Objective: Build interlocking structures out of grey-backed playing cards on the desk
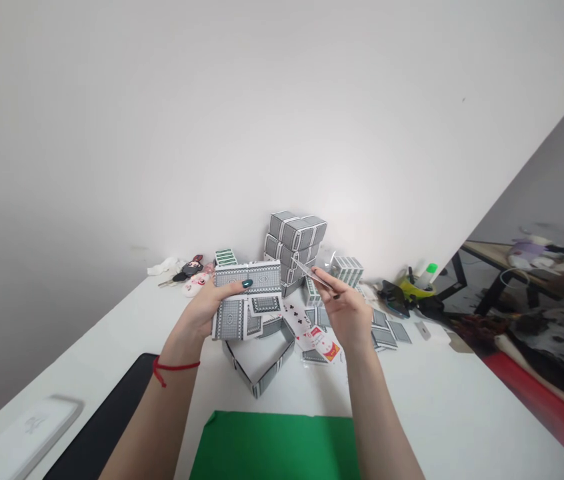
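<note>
My left hand [207,308] grips a flat panel of joined playing cards [263,277], backs showing, with the thumb pressed on its face. Between the fingers and thumb of my right hand [347,310] is a single playing card [307,271], seen nearly edge-on. Below the panel stands an open frame of folded cards [275,365], its top partly hidden by the panel. Behind my hands rises a stack of boxes built from folded cards [296,235]. Loose cards [296,316], some face up, lie between the hands.
A green sheet [277,445] lies at the table's front, with a dark mat [112,413] to its left. A white box [29,433] is at far left. Green-striped card packs [348,270] stand by the wall. A yellow-green holder [416,288] sits at right, near more loose cards [386,335].
</note>
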Available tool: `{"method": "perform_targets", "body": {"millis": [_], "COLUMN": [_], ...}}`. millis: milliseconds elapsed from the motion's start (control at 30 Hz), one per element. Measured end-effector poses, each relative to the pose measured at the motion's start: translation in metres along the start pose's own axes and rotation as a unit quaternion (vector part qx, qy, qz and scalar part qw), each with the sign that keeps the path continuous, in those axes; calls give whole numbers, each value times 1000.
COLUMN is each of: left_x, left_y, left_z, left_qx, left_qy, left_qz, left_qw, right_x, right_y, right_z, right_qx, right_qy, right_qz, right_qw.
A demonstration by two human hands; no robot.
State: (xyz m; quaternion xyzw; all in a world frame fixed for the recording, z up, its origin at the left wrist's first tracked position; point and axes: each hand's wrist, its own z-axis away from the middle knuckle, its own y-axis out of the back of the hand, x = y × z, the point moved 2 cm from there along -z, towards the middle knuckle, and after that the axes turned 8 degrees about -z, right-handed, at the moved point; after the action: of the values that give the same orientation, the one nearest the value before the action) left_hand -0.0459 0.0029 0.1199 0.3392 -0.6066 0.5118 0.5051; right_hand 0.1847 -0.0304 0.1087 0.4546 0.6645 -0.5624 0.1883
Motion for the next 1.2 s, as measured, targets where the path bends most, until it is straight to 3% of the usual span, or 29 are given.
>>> {"method": "perform_targets", "body": {"millis": [67,233,467,1200], "left_x": [0,-3,-9,-7], "left_y": [0,0,3,8], "left_z": [1,1,-3,-5], "left_qx": [-8,-57,-81,-47], "left_qy": [15,66,62,36], "left_qz": [16,56,35,-22], "left_qw": [1000,995,994,998], "right_x": [-5,-10,-8,-12], "right_y": [-6,-13,-19,-14], "right_z": [5,12,17,17], "right_qx": [7,73,84,92], "right_qy": [-12,-27,-18,14], "right_qz": [-29,52,60,123], "right_qw": [999,996,995,988]}}
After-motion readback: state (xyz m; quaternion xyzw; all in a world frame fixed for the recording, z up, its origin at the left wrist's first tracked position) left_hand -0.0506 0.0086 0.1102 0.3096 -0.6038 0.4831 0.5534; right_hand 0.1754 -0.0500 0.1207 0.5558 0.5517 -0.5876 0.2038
